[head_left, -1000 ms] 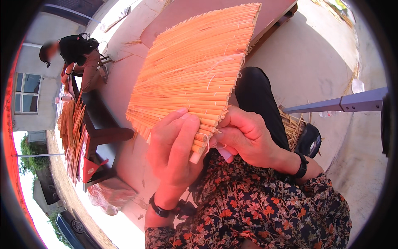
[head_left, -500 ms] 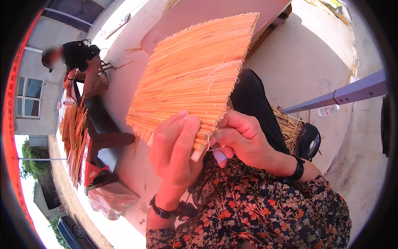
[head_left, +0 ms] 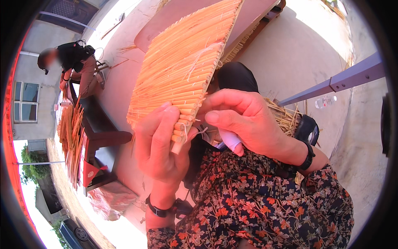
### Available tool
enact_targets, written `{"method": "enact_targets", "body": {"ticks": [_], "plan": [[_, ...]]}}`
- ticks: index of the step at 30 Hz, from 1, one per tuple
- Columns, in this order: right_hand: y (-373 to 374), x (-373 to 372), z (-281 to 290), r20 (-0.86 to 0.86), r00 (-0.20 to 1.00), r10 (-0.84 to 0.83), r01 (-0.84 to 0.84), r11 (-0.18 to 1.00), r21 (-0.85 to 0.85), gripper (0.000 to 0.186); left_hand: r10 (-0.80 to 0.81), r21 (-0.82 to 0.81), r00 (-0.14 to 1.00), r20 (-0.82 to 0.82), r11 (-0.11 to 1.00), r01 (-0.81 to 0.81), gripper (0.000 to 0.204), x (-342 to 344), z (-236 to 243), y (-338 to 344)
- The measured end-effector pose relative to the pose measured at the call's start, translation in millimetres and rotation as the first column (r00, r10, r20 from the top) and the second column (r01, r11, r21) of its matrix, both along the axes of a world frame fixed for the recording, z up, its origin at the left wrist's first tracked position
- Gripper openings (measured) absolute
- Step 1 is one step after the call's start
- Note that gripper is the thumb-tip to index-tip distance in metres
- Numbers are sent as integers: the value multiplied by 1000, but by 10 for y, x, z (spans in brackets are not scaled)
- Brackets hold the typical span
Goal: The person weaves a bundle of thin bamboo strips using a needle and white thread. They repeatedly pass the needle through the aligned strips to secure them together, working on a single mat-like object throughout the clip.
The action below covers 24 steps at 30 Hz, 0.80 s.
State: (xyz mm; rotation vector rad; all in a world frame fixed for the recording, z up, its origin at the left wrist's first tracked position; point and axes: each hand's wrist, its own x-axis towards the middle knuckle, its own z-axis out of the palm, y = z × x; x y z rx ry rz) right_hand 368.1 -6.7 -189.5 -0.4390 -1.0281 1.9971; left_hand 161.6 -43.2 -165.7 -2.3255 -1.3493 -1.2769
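Observation:
A mat of straw stalks (head_left: 178, 62), bound side by side with white thread, slants up in front of me. My left hand (head_left: 159, 141) is closed on its near corner, fingers on top and thumb at the stalk ends. Loose thread ends (head_left: 202, 130) hang beside that corner. My right hand (head_left: 248, 124) is at the mat's right edge with thumb and forefinger apart. Its forefinger tip reaches the edge and is partly hidden there. A pale lilac wrapping (head_left: 229, 139) covers one lower finger of this hand.
At the left, a person (head_left: 72, 60) sits bent over a dark table (head_left: 103, 139) bearing bundles of stalks (head_left: 70, 128). A pinkish tabletop (head_left: 166, 25) stands behind the mat. A metal post (head_left: 340, 85) crosses at right, near a plastic bottle (head_left: 325, 101) and straw (head_left: 282, 118).
The mat and my left hand have shifted left and tilted more steeply. My right thumb and forefinger, pinched at the mat's corner before, have parted and drawn away from it.

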Motion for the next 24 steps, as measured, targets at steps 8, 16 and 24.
{"method": "enact_targets", "body": {"ticks": [8,16,24], "plan": [[-97,-228,-125,129,989,-66,75,995,-63,19,-19,44,1000,21,999,18,37,44,-209,-31],[-151,-315,-552,8,997,-76,75,989,127,19,-14,62,1000,11,998,14,38,6,-390,-131],[-421,-356,-714,345,939,-13,-67,973,220,12,169,61,883,439,974,-216,36,-171,110,-23]]}}
